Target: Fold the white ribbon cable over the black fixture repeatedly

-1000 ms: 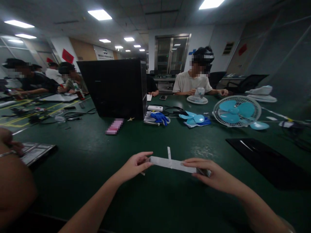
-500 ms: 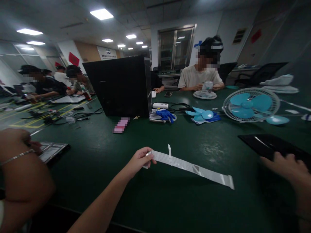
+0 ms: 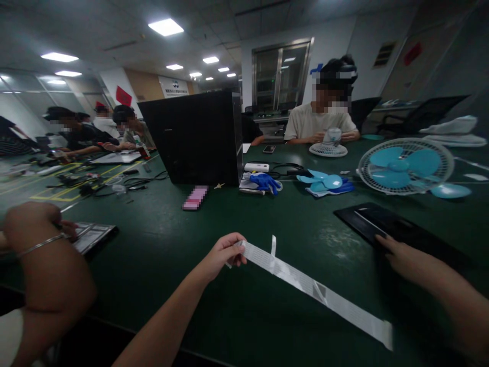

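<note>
My left hand [image 3: 229,251] pinches one end of a flat white ribbon cable [image 3: 294,276]. From there the cable slants down to the right above the table, with a short tab standing up from its upper edge. My right hand [image 3: 410,260] is on the near side of a flat black panel [image 3: 439,235], its fingertips over the top face beside a shiny strip. The hand is blurred and its thumb is hidden. The panel lies at the right of the green table [image 3: 171,306].
A black computer case [image 3: 191,140] stands mid-table, with a pink phone [image 3: 195,198] and blue-and-white gloves [image 3: 263,183] nearby. Fan blades [image 3: 321,180] and a caged fan [image 3: 407,165] lie further right. A neighbour's arm [image 3: 53,260] rests at left; another person [image 3: 319,120] sits opposite.
My right hand and the black panel have moved left, towards the middle. The ribbon cable's free end has dropped nearer to me. My left hand keeps its hold. The view has shifted slightly.
</note>
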Demonstrator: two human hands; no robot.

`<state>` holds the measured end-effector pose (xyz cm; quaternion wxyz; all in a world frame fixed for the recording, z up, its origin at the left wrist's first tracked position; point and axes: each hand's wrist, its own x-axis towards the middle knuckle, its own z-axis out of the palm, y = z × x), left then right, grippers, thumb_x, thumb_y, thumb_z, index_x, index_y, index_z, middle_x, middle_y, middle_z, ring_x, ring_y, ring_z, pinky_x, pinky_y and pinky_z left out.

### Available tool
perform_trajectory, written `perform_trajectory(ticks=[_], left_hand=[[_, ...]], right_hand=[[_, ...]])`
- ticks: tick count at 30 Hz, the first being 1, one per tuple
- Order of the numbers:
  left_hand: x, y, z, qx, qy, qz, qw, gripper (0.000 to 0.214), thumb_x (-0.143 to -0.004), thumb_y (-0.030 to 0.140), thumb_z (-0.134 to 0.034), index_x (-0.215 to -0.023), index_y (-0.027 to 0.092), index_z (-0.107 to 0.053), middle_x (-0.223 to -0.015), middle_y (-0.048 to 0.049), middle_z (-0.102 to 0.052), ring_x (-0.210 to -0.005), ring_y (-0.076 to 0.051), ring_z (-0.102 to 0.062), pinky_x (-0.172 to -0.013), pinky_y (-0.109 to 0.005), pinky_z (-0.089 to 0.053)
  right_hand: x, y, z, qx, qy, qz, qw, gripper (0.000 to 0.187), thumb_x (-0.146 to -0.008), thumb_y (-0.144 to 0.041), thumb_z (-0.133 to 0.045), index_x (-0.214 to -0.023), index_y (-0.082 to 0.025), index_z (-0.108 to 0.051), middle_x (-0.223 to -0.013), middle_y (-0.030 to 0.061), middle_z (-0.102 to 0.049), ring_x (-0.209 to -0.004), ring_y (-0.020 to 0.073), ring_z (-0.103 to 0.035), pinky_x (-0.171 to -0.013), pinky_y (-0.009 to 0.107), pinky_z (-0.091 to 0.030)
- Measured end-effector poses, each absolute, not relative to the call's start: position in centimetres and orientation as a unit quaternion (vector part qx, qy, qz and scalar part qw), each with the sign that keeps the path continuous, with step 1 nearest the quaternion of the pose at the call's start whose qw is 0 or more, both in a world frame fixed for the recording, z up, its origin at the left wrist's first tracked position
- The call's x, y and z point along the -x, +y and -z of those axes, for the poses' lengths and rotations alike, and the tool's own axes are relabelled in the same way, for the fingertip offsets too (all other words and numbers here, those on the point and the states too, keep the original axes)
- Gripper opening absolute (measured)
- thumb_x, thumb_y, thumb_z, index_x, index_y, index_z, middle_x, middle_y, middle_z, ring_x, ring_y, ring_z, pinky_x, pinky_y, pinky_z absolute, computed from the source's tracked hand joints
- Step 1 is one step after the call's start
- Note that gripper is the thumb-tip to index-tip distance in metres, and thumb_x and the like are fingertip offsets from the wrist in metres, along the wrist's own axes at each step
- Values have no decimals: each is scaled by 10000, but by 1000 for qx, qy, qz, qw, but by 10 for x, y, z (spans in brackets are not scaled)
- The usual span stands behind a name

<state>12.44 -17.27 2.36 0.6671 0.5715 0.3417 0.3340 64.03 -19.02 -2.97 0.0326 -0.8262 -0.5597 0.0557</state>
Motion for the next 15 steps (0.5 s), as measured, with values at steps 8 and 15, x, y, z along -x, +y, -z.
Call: perform_trajectory(ticks=[8,15], left_hand=[[-122,-170,-18,-561,310,-356,680,196,-809,338,-673,-820,150,-617,-664,17,-635,-545,-72,-576,-514,-164,-419],[-123,-171,-21,-563,305,-365,675,250,-798,369,-706,-759,144,-605,-649,21,-624,-508,-63,-556,-481,-160,-414]], right_hand=[[-513,-210,-12,626,-774,-85,-41,581,-917,-317,-366,-1491,-238,-401,-1530,74,-371,-1384,312,-354,-1119,567,-298],[-464,-232,-26,513,-844,-159,-2,529,-961,-312,-400,-1486,-359,-365,-1554,3,-316,-1410,298,-294,-1128,601,-269]])
